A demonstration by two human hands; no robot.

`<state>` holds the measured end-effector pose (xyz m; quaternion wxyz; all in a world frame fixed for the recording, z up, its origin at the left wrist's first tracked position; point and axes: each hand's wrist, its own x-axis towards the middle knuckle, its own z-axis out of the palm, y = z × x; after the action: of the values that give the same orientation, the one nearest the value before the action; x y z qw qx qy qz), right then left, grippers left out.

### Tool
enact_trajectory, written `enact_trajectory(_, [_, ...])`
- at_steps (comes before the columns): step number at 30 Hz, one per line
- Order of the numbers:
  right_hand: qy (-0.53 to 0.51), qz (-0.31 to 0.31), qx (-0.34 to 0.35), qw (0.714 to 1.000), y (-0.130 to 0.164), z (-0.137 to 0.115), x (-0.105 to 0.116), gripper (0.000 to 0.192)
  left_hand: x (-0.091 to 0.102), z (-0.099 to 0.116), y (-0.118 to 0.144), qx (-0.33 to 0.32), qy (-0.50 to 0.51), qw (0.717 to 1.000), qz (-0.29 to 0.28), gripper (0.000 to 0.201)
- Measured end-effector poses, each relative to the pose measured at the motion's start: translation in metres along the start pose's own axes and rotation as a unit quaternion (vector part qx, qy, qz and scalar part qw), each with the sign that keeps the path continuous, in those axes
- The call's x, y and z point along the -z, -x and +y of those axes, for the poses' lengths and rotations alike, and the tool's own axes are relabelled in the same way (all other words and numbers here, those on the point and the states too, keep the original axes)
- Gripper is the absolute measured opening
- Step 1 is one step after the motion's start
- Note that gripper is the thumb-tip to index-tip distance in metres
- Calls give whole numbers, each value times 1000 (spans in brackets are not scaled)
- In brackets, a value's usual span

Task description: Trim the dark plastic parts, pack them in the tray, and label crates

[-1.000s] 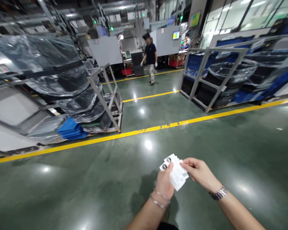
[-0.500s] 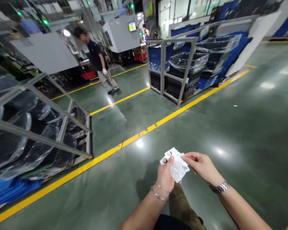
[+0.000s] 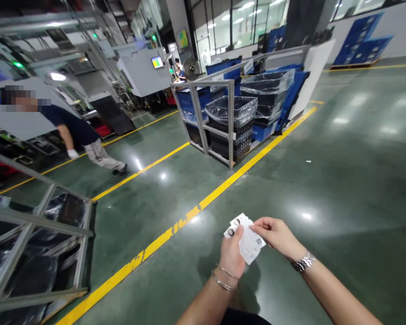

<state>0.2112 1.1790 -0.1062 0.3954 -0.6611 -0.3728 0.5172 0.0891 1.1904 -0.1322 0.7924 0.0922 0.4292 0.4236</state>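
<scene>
The left hand is closed around a small fan of white label cards, thumb pressed on their face. The right hand pinches the top card's edge between thumb and fingertips. Below them lies green floor; a yellow floor line runs just left. Farther ahead stands a metal rack of bagged black bins; far left, a person walks.

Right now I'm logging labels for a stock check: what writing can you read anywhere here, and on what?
None can be read.
Paper slips held by left hand and right hand: print too small, dark round marks only.
Wall screen: blurred.
Yellow floor line: no text, only scuffs.
</scene>
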Motion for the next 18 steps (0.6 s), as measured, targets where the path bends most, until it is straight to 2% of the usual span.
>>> enact_trajectory(4, [-3,20,-16,1000,-54,-4,43,42,-42,-9,-58,20,-16,999,-27,35])
enact_trajectory(8, [4,47,-40,998,-105,-16,94,44,-95,-21,-115,22,6,999,-40,51])
enact_trajectory(13, [-17,84,-51,995,-152,-30,159,48,-166,-31,-170,50,7,996,-72,59])
enact_trajectory(18, [-59,111,-38,991,-196,-24,215,53,-220,-46,-224,64,-37,995,-69,61])
